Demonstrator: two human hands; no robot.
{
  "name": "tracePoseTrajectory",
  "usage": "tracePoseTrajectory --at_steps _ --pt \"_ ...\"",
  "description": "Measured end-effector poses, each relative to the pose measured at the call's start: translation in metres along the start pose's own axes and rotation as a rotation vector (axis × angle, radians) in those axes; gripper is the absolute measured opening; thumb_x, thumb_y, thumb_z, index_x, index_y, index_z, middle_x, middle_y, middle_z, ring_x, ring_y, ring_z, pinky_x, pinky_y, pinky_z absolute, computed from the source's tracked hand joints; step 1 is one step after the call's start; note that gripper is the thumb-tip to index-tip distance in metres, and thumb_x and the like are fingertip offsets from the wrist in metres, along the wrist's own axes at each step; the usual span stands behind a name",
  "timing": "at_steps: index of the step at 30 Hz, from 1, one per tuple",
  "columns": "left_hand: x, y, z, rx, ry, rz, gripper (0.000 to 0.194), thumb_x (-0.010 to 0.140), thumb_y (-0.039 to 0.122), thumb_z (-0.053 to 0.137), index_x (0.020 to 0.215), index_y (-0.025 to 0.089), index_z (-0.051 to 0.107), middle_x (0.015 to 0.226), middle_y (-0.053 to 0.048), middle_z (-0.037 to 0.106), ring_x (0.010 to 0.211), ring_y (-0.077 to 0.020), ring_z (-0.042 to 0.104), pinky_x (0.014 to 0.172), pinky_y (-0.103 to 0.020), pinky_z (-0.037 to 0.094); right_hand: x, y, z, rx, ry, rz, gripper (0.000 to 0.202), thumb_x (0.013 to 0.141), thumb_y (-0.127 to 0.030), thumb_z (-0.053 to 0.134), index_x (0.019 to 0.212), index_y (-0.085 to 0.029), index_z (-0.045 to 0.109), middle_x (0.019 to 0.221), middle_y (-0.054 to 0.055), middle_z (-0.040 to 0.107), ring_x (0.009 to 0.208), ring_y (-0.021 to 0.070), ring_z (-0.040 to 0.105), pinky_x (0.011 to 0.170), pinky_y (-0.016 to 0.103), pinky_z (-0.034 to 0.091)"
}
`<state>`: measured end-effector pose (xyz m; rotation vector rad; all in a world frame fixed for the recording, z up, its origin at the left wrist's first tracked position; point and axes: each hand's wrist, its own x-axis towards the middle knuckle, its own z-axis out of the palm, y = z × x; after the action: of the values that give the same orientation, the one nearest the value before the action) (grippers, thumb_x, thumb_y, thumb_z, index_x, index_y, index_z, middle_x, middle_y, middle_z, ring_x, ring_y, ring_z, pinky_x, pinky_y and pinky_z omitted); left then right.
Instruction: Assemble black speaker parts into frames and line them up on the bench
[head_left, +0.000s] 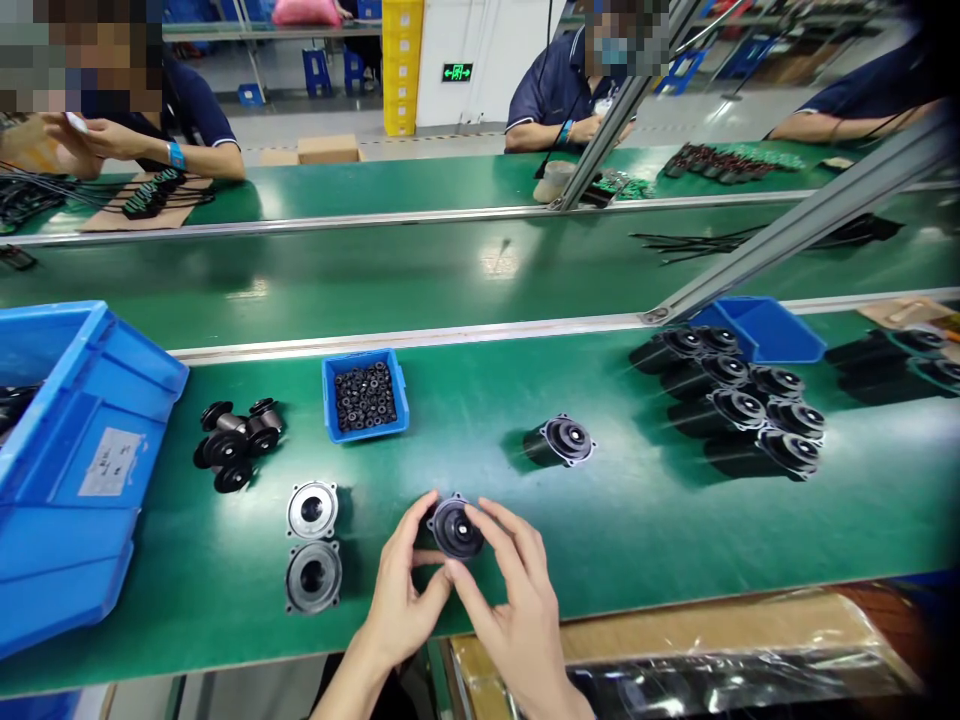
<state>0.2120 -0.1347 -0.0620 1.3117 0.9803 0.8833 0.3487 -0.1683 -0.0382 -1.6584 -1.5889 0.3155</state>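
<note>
Near the front edge of the green bench, a black round motor housing [456,530] with small screw lugs stands between my hands, a dark part seated in its top. My left hand [405,585] curls around its left side, the thumb at the front. My right hand [516,590] grips its right side, with fingers at the rim and thumb low in front. To the left stand two open metal housings [312,578] with hollow centres. Farther left lie several black rotors with discs [226,447]. A similar housing with a part in it [561,441] stands ahead to the right.
A small blue bin [403,405] holds many small black rings. A large blue bin [112,400] fills the left side. Several filled housings [739,408] stand at right beside a blue tray [772,330]. A metal strut [795,235] slants overhead. Co-workers sit across the bench.
</note>
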Motion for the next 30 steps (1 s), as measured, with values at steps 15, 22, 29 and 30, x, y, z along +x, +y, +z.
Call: tracePoseTrajectory --at_steps 15,22,29,30 --pt "-0.004 -0.019 0.001 -0.008 0.14 -0.037 0.049 0.092 0.029 0.054 0.14 0.024 0.045 0.146 -0.013 0.049 0.129 -0.0281 0.053 0.101 -0.038 0.053 -0.002 0.042 0.008 -0.293 -0.105 -0.395 0.067 0.088 -0.01 0.056 0.143 -0.045 0.04 0.162 0.003 0.014 0.115 0.0297 0.057 0.083 0.046 0.059" --pt "-0.002 -0.018 0.002 -0.033 0.131 -0.025 0.048 0.095 0.028 0.051 0.141 0.025 0.039 0.144 -0.014 0.049 0.134 -0.0271 0.047 0.101 -0.039 0.053 0.004 0.051 0.008 -0.193 -0.151 -0.386 0.062 0.09 -0.009 0.052 0.138 -0.047 0.046 0.16 -0.001 0.023 0.131 0.0296 0.048 0.095 0.047 0.056" --pt "-0.005 -0.02 0.006 -0.213 0.278 0.002 0.05 0.096 0.03 0.05 0.143 0.03 0.03 0.149 -0.014 0.042 0.138 -0.0283 0.042 0.1 -0.039 0.053 -0.014 0.051 0.011 0.286 -0.106 0.054 0.057 0.09 -0.017 0.058 0.14 -0.043 0.046 0.151 -0.002 0.04 0.135 0.0262 0.046 0.109 0.037 0.047" --pt "-0.006 -0.021 0.006 -0.215 0.299 0.019 0.05 0.097 0.029 0.05 0.142 0.03 0.03 0.15 -0.014 0.04 0.139 -0.0281 0.04 0.101 -0.039 0.052 -0.016 0.051 0.013 0.33 -0.064 0.122 0.06 0.09 -0.018 0.058 0.142 -0.042 0.042 0.15 -0.001 0.04 0.135 0.0263 0.046 0.109 0.038 0.046"
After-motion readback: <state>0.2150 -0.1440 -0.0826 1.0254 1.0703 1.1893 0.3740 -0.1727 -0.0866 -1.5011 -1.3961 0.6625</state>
